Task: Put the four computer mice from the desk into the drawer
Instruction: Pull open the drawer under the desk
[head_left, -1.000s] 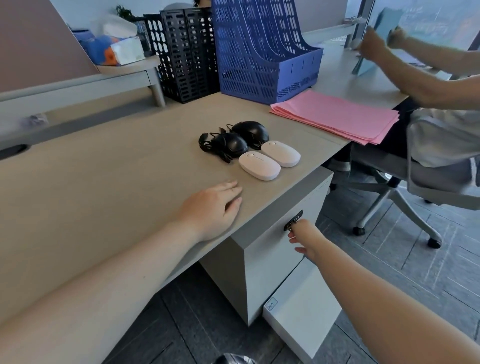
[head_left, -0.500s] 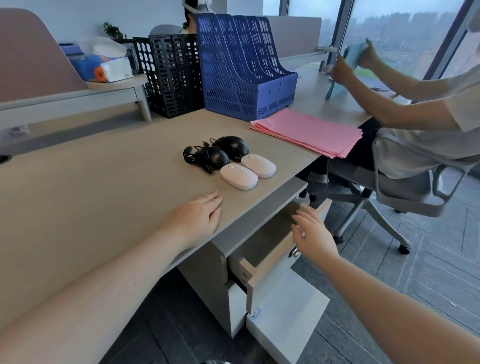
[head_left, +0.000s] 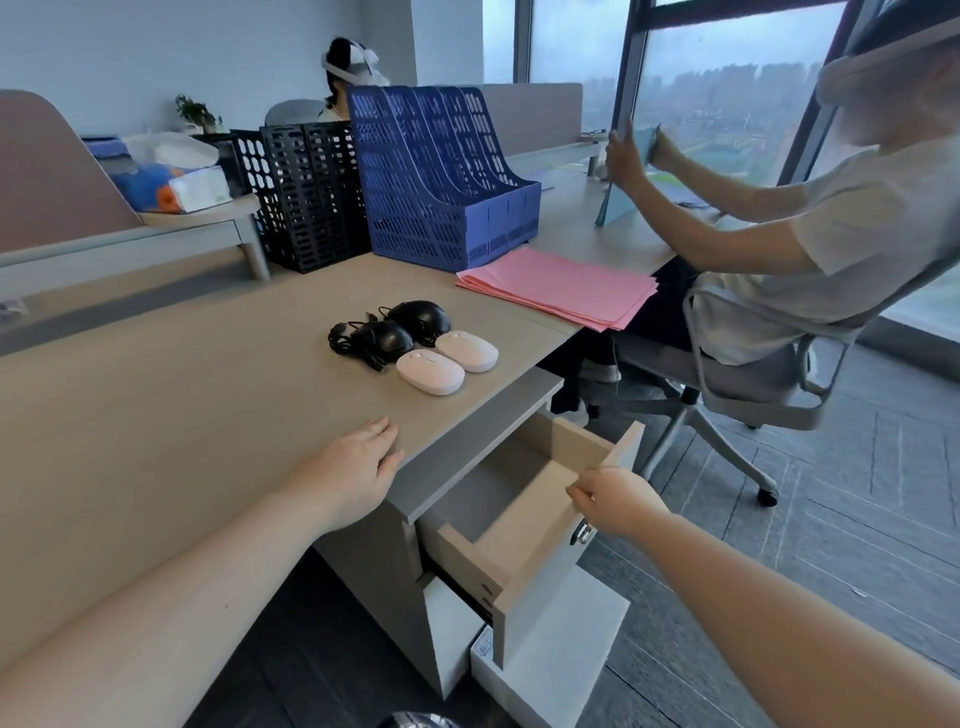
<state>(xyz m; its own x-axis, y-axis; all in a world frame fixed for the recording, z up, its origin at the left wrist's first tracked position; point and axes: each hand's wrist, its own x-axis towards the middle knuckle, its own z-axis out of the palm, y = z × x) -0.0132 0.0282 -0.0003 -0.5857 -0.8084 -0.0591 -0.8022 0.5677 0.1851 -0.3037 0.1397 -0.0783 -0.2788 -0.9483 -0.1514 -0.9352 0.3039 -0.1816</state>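
Observation:
Two white mice (head_left: 430, 371) (head_left: 467, 351) and two black corded mice (head_left: 383, 336) (head_left: 420, 315) lie together near the desk's (head_left: 171, 395) right edge. Below them the top drawer (head_left: 524, 514) stands pulled out, and its wooden inside holds nothing I can see. My right hand (head_left: 615, 500) grips the top edge of the drawer front, above its metal handle. My left hand (head_left: 349, 475) rests flat, palm down, on the desk edge, well short of the mice.
A pink paper stack (head_left: 563, 287), a blue file rack (head_left: 441, 176) and a black file rack (head_left: 306, 192) sit behind the mice. A person on a grey swivel chair (head_left: 737, 374) sits close to the drawer's right. A lower white drawer (head_left: 550, 649) juts out beneath.
My right hand has pulled the drawer from shut to well open and moved from the handle to the front's top edge. My left hand stayed on the desk.

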